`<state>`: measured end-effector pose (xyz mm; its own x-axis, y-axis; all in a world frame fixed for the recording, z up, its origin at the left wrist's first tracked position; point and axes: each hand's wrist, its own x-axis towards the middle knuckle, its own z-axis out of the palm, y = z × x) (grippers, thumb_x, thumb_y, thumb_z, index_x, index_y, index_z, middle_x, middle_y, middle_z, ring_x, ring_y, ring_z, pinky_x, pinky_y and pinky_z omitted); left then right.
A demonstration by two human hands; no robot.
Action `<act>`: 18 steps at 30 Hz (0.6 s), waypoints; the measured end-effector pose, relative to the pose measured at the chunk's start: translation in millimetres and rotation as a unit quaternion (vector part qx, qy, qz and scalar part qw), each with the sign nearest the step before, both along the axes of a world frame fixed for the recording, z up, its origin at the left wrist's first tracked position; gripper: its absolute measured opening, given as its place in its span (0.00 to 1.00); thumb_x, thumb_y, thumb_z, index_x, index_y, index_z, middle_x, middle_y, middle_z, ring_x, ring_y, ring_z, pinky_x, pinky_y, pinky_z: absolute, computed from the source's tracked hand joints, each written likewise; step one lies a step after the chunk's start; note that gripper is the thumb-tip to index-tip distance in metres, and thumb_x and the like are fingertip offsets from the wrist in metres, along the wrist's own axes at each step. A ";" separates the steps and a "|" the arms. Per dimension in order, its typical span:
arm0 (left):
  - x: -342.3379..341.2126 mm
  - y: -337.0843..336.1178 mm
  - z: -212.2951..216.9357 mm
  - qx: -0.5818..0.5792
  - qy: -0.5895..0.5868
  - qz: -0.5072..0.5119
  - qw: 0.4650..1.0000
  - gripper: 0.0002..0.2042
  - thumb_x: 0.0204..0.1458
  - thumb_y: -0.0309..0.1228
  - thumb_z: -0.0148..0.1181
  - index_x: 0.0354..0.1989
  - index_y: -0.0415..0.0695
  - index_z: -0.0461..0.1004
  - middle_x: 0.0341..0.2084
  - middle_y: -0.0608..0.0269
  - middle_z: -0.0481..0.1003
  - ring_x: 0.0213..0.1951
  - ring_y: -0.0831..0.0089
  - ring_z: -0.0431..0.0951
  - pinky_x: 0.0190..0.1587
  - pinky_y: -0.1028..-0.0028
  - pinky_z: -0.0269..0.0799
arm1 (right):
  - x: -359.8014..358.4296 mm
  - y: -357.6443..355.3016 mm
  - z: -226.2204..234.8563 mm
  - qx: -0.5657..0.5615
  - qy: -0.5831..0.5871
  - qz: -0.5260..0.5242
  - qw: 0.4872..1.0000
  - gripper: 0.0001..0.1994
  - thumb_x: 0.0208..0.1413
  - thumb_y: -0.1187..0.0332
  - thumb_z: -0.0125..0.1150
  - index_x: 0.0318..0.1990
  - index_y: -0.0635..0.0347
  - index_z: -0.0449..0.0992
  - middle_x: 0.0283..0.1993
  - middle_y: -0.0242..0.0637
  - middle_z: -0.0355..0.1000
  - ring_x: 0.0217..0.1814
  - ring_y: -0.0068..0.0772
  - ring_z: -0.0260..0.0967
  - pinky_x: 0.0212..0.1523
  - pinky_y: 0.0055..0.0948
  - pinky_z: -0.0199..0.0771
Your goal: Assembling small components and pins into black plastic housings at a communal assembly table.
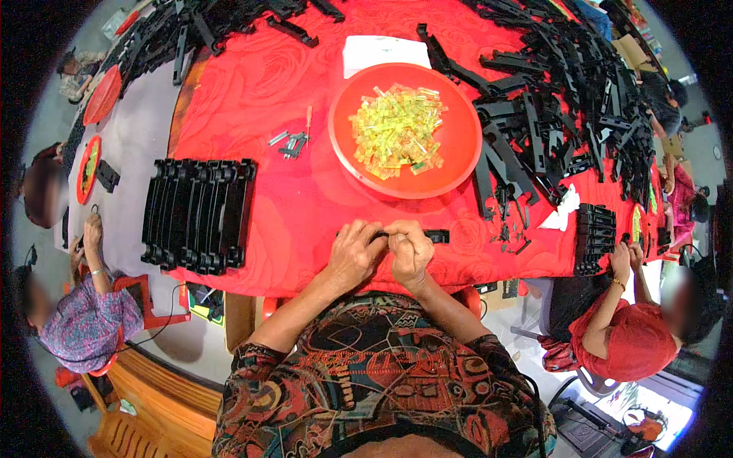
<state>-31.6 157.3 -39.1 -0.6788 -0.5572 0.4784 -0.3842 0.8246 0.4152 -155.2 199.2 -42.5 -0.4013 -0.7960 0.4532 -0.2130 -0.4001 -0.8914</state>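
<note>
A long black plastic strip point(437, 236) lies at the table's near edge, in front of me. My left hand point(356, 250) is closed on its left part, fingers bent over it. Close beside, my right hand point(411, 249) is closed with its fingertips pressed down on the strip, whose right end sticks out past the hand. Whether a small piece sits under those fingertips is hidden. Beyond my hands stands a red round basin point(458, 145) with a heap of small clear yellow pieces point(397, 130).
Rows of black strips point(198, 217) are stacked at left. Loose black strips point(550, 114) pile up at far right, with small black bits point(511, 221) and a white tissue point(563, 206) nearby. Small grey pins point(292, 145) lie left of the basin. Other people work at both sides.
</note>
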 end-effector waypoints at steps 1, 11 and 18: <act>1.1 -0.4 0.1 0.003 -0.003 0.009 1.000 0.11 0.36 0.25 0.58 0.32 0.41 0.73 0.38 0.59 0.70 0.40 0.62 0.69 0.37 0.65 0.65 | 1.8 0.1 1.6 0.003 -0.003 0.009 1.000 0.11 0.53 0.76 0.37 0.35 0.69 0.68 0.17 0.25 0.57 0.16 0.12 0.47 0.17 0.18 0.48; -5.5 2.4 -5.9 -0.025 -0.031 0.009 0.999 0.07 0.42 0.31 0.53 0.30 0.45 0.71 0.36 0.57 0.69 0.39 0.61 0.67 0.39 0.63 0.64 | -6.2 9.1 15.4 -0.009 -0.070 -0.029 0.997 0.11 0.49 0.77 0.39 0.37 0.69 0.68 0.19 0.26 0.57 0.17 0.14 0.49 0.17 0.18 0.49; -4.8 -8.1 -2.4 -0.039 -0.075 0.011 0.996 0.11 0.37 0.28 0.57 0.32 0.46 0.71 0.38 0.59 0.68 0.42 0.62 0.67 0.41 0.65 0.64 | -17.4 24.9 41.0 -0.007 -0.092 -0.028 0.995 0.09 0.51 0.78 0.40 0.36 0.69 0.68 0.19 0.27 0.56 0.16 0.13 0.45 0.16 0.17 0.46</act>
<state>-36.3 149.2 -41.5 -0.7335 -0.5380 0.4154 -0.4555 0.8427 0.2871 -172.6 224.1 -1.5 -0.5213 -0.7642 0.3798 -0.0696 -0.4054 -0.9115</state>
